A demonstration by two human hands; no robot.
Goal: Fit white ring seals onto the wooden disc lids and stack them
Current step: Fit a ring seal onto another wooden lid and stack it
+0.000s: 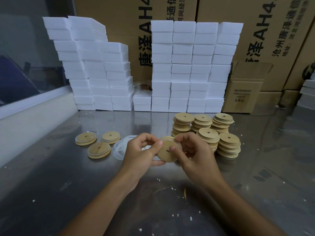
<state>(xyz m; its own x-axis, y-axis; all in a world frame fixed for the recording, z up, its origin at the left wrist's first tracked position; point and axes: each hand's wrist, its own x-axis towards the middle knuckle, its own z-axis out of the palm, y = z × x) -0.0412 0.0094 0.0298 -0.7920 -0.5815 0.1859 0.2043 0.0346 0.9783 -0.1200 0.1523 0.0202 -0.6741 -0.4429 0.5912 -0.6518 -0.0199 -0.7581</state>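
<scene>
Right now both hands hold one wooden disc lid [167,151] just above the worktop [68,184], near centre. Left hand [141,150] pinches the lid's left edge, thumb on the face; right hand [192,150] grips the right side, thumb beside the centre hole, fingertips working the far rim where a white ring seal [177,142] seems partly seated, hard to tell how far.

Risk, as I judge it: the seal could pop off the rim or twist if stretched unevenly, since only one side looks caught. A slipping lid could knock the stacks of bare lids [207,132] close on the right, which sit crookedly.

Counts: three finished lids [98,150] lying singly on the left, not yet stacked. Five stacks of bare lids far right; lids per stack too many to count. Loose seals [121,147] in an overlapping pile just left of the hands, several, exact number unclear. White foam blocks [187,65] stacked along the far side, cardboard boxes [242,94] behind.
</scene>
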